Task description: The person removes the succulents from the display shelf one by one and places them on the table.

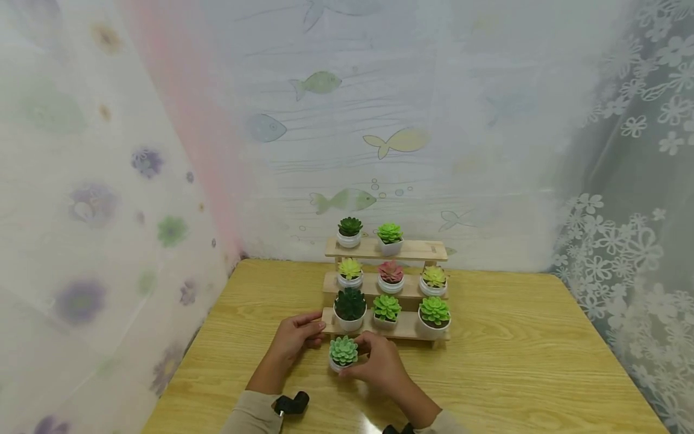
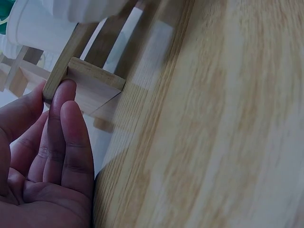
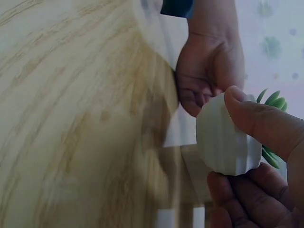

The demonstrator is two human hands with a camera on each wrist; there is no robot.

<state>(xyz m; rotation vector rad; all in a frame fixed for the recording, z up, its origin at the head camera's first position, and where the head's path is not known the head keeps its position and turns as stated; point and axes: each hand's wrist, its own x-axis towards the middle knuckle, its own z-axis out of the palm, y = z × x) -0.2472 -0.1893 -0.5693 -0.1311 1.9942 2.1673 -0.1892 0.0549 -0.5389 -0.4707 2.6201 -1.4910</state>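
Observation:
My right hand (image 1: 379,364) holds a small potted succulent (image 1: 344,351) with pale green leaves, thumb and fingers on either side of its white pot. In the right wrist view the ribbed pot (image 3: 223,135) appears above the table. The left hand (image 1: 295,337) is at the left end of a three-tier wooden plant stand (image 1: 412,249). As the left wrist view shows, its thumb and fingers pinch the end of the lowest board (image 2: 59,78). Closest behind the held plant on that board is a dark green succulent (image 1: 350,305) in a white pot.
Beside the dark plant are a bright green succulent (image 1: 387,308) and a larger one (image 1: 434,311). The middle tier carries two yellow-green plants and a reddish one (image 1: 391,272); the top tier has two green ones. Patterned curtains (image 1: 461,120) hang behind the wood-grain table (image 1: 542,361).

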